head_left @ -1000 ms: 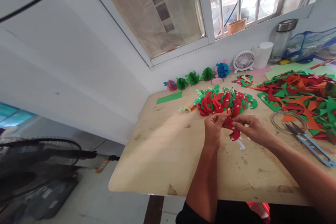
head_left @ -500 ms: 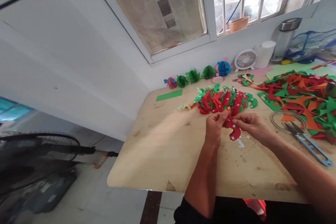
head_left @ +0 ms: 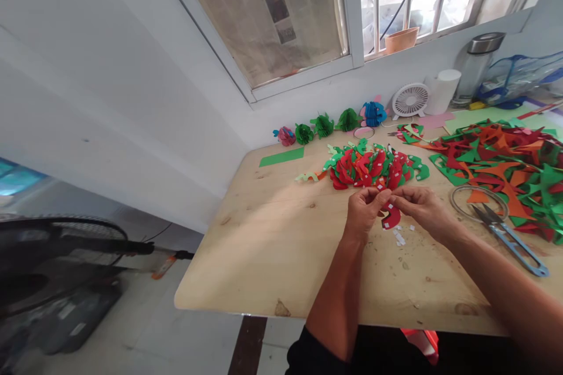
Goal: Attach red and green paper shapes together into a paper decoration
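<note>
A red curved cut-out (head_left: 391, 218) with small white squares on it hangs between my hands. My left hand (head_left: 364, 211) pinches it from the left side. The fingers of my right hand (head_left: 417, 206) are pressed together at its upper right part, close to the left fingertips. Just beyond them lies a pile of red, green and orange cut-outs (head_left: 373, 165), many bearing white squares. Small white bits (head_left: 399, 237) are scattered on the wooden table (head_left: 264, 246) below the held piece.
Coloured scraps (head_left: 505, 170), a tape ring (head_left: 455, 202) and blue-handled snips (head_left: 516, 241) lie at the right. Paper figures (head_left: 323, 125), a small fan (head_left: 410, 101), a white cylinder (head_left: 443, 91) and a bottle (head_left: 477, 67) stand along the wall. A green strip (head_left: 281, 157) lies at the back left.
My right hand has moved in closer to my left hand, over the upper part of the red piece. The red piece has turned slightly. The view has shifted a little.
</note>
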Motion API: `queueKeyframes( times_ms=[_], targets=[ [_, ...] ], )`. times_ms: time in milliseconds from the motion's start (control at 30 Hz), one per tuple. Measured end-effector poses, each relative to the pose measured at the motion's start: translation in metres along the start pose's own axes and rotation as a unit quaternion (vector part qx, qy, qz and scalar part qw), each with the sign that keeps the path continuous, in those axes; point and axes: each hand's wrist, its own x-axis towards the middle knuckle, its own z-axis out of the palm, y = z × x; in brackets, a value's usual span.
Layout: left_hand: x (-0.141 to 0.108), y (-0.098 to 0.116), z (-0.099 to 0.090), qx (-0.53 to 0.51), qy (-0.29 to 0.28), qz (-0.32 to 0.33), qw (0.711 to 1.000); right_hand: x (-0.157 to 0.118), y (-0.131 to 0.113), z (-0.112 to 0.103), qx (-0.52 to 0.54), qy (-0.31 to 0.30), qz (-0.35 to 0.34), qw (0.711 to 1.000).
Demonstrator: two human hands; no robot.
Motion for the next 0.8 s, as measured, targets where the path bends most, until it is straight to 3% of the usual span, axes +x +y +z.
queueKeyframes(
  times_ms=[300, 533, 800],
  targets=[
    [-0.0012, -0.002, -0.0001, 0.028, 0.001, 0.003, 1.0, 0.0011, -0.0028, -0.0012, -0.003, 0.065, 0.016, 0.998],
    [-0.0002, 0.0031, -0.0013, -0.006, 0.043, 0.029, 0.999, 0.0012, 0.0004, -0.0021, 0.027, 0.024, 0.036, 0.999],
    [0.0003, 0.0004, 0.0006, -0.023, 0.046, 0.029, 0.998, 0.0011, 0.0, -0.0021, 0.029, 0.004, 0.024, 0.999]
  ],
)
